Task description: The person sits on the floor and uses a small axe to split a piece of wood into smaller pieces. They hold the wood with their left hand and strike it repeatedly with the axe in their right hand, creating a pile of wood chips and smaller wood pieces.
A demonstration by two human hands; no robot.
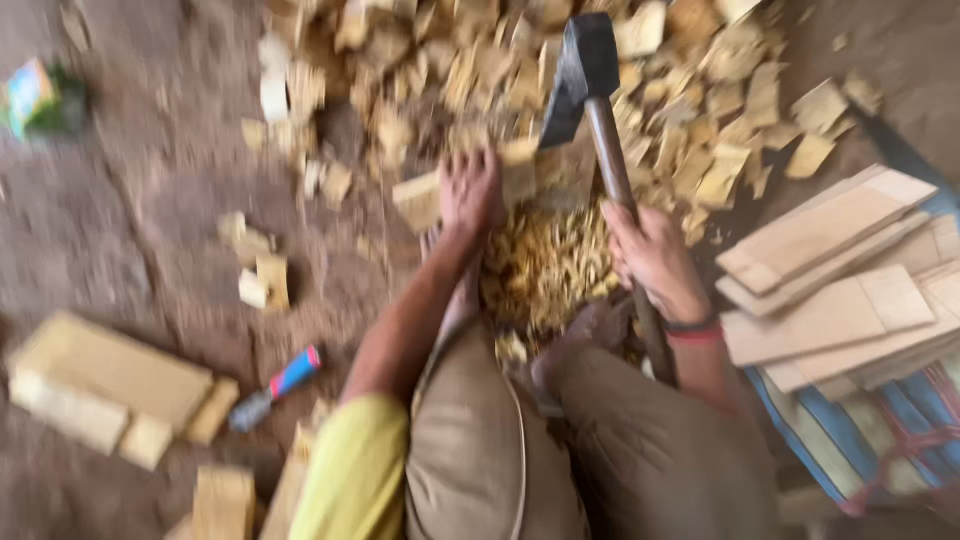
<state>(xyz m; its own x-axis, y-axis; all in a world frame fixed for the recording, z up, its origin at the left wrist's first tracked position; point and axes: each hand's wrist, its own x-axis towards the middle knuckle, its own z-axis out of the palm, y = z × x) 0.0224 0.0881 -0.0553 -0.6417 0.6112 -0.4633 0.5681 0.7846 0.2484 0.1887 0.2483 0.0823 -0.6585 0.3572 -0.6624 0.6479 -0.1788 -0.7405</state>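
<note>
we see soft, warm daylight, even and fairly bright, with no glare and only faint shadows. motion blur smears the whole view; the wood chips (700, 110) and edges look smudged most.

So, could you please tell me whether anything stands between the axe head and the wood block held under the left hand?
Nothing visible does. The axe head is raised just above and right of the wood block, which the left hand steadies. The right hand grips the axe handle. The left fingers sit close beside the blade's path, though blur hides how close.
</note>
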